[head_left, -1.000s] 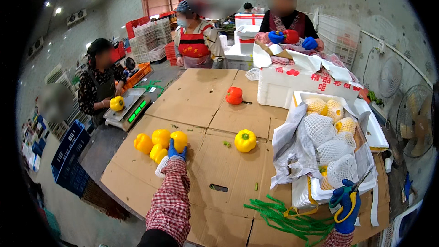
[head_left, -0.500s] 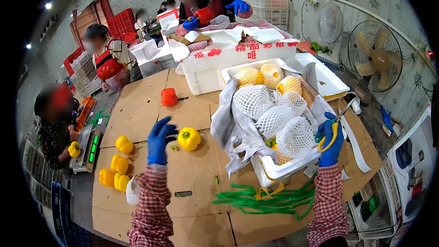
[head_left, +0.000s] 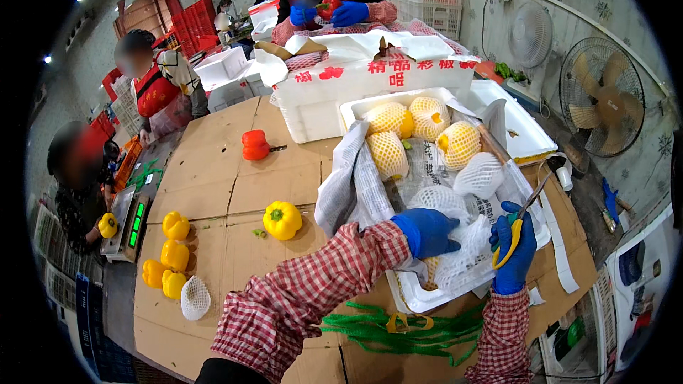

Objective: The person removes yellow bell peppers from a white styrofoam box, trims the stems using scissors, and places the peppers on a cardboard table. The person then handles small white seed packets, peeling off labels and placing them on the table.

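My left hand (head_left: 427,233), in a blue glove, reaches into a white foam box (head_left: 420,302). Its fingers curl around a white foam net sleeve (head_left: 462,259); the fingertips are partly hidden. More loose sleeves (head_left: 479,175) lie beside it. At the box's right side, my right hand (head_left: 514,252), also gloved, holds scissors (head_left: 506,243) by their yellow-edged handles, with the blades pointing up and away. Several netted yellow peppers (head_left: 388,156) sit on printed paper along the far and left parts of the box. A bare yellow pepper (head_left: 282,220) stands on the cardboard left of the box.
A red pepper (head_left: 255,145), several yellow peppers (head_left: 174,254) and a foam sleeve (head_left: 195,298) are on the cardboard tabletop (head_left: 213,192). Green ties (head_left: 405,331) lie before the box. A larger white box (head_left: 313,110) stands behind; co-workers are across and left, near a scale (head_left: 131,231).
My left hand has moved right from above the cardboard into the box. The foam sleeves have shifted toward the near right, uncovering a netted pepper and printed paper. My right hand still holds the scissors.
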Tool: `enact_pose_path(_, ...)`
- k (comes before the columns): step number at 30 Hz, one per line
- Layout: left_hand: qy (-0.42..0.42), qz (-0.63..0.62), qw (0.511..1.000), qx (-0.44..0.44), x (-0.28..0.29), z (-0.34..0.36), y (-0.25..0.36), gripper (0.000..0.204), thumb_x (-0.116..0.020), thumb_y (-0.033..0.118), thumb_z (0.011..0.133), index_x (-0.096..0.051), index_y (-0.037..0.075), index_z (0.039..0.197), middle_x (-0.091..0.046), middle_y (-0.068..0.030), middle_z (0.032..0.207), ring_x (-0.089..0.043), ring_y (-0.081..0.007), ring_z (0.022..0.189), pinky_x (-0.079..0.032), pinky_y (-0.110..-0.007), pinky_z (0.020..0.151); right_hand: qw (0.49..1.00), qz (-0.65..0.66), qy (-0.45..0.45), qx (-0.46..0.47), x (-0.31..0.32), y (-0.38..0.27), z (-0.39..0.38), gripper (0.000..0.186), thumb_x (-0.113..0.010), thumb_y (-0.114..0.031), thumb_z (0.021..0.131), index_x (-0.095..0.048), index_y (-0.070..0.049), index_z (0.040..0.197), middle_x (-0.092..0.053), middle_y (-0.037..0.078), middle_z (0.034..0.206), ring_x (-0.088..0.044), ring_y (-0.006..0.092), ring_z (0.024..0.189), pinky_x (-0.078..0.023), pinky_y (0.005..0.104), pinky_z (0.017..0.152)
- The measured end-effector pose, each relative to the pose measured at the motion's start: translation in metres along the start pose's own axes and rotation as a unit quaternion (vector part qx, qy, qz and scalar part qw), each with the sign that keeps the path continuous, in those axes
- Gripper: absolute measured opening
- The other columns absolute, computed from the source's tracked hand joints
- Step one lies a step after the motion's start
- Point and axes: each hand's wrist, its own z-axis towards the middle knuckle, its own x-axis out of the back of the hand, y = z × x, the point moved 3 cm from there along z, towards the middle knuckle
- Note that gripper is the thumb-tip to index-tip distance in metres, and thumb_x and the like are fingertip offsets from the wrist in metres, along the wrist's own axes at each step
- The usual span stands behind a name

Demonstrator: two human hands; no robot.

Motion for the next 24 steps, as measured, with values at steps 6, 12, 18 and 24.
enact_pose_path(6,0.122,-0.021,0.992,-0.029,0.002,0.007,-0.007,0.043,-0.055,0.028,0.071,-0.046,0.006,0.106,-0.053,-0.0179,0.092,-0.052,-0.0331,0.084,-0.042,-0.038,0.073,0.968,-0.222,-0.094,0.072,-0.014,-0.002,0.004,0.027,-0.063,-0.008,0.071,-0.054,-0.004,0.096,-0.057,0.004,0.074,-0.053,0.0093,0.063,-0.043,0.0216,0.058)
enact_pose_path(12,0.247,-0.163,0.954,0.05,0.008,0.028,-0.035,0.033,-0.062,0.011,0.064,-0.05,0.007,0.094,-0.055,-0.0153,0.084,-0.054,-0.0308,0.079,-0.043,-0.034,0.069,0.91,-0.336,-0.21,0.12,-0.026,0.008,0.019,0.036,-0.061,-0.012,0.071,-0.05,-0.004,0.104,-0.058,0.017,0.082,-0.058,0.027,0.073,-0.044,0.0302,0.062)
enact_pose_path(18,0.425,-0.178,0.887,0.021,0.062,0.007,-0.055,0.011,-0.055,0.012,0.07,-0.055,0.006,0.079,-0.057,-0.0104,0.07,-0.056,-0.0267,0.062,-0.045,-0.034,0.06,0.881,-0.384,-0.272,0.056,-0.013,0.026,0.049,0.031,-0.049,-0.003,0.073,-0.049,-0.003,0.104,-0.057,0.018,0.088,-0.057,0.0272,0.08,-0.043,0.0309,0.066)
enact_pose_path(24,0.511,0.163,0.831,0.145,0.074,0.028,-0.13,0.012,-0.047,0.012,0.072,-0.056,0.005,0.073,-0.055,-0.0114,0.073,-0.055,-0.0285,0.071,-0.044,-0.036,0.063,0.873,-0.394,-0.285,0.048,-0.02,0.043,0.042,0.035,-0.055,-0.001,0.07,-0.049,0.0,0.104,-0.057,0.014,0.096,-0.055,0.0214,0.085,-0.042,0.0267,0.071)
